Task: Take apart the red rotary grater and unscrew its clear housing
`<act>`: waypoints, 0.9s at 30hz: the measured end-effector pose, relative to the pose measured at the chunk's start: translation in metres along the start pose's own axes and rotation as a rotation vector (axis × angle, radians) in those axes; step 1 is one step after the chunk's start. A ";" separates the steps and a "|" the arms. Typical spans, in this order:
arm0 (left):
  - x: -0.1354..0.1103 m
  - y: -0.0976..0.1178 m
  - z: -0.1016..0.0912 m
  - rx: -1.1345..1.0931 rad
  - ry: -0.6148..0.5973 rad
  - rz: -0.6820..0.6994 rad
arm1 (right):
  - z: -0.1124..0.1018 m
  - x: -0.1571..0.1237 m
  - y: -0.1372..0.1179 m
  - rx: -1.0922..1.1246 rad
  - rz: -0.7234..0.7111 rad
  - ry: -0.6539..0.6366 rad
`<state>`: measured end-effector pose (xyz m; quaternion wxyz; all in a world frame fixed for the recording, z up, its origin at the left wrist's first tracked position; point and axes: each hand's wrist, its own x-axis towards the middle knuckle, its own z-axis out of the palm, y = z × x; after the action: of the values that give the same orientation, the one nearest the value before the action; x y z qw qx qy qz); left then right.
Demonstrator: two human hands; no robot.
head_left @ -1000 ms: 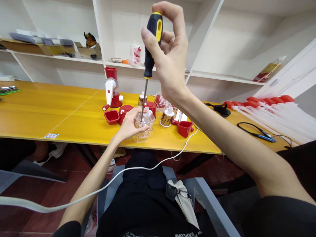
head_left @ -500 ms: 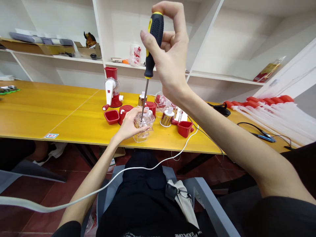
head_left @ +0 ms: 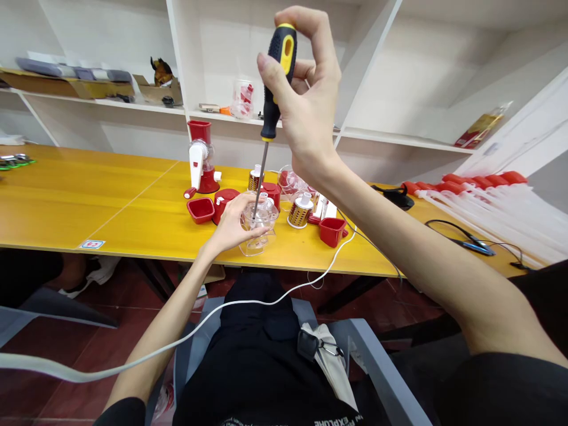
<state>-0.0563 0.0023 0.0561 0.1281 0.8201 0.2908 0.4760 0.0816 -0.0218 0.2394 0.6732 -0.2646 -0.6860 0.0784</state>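
Observation:
My right hand [head_left: 306,100] grips the black-and-yellow handle of a long screwdriver [head_left: 274,83], held upright high above the table. Its metal shaft runs down into a clear plastic housing [head_left: 260,231] near the front edge of the yellow table [head_left: 89,207]. My left hand [head_left: 233,225] is wrapped around the left side of that clear housing and steadies it on the table.
Around the housing lie red plastic parts: a red tray [head_left: 200,209], a red cup [head_left: 332,231], a gold drum blade [head_left: 300,211] and an assembled red-and-white grinder [head_left: 201,165]. A white cable [head_left: 288,293] hangs over the table edge. Black cables [head_left: 461,236] and bagged red parts [head_left: 488,195] lie right. Shelves stand behind.
The screwdriver handle has turned slightly in my right hand's fingers, showing the yellow patch differently. The left hand and the clear housing have stayed in place.

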 end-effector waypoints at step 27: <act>0.001 0.001 0.000 -0.031 -0.012 -0.028 | -0.002 -0.001 0.006 0.007 0.038 -0.050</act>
<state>-0.0553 0.0020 0.0576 0.1492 0.8168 0.2937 0.4736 0.0849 -0.0178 0.2357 0.6552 -0.2730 -0.6972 0.1002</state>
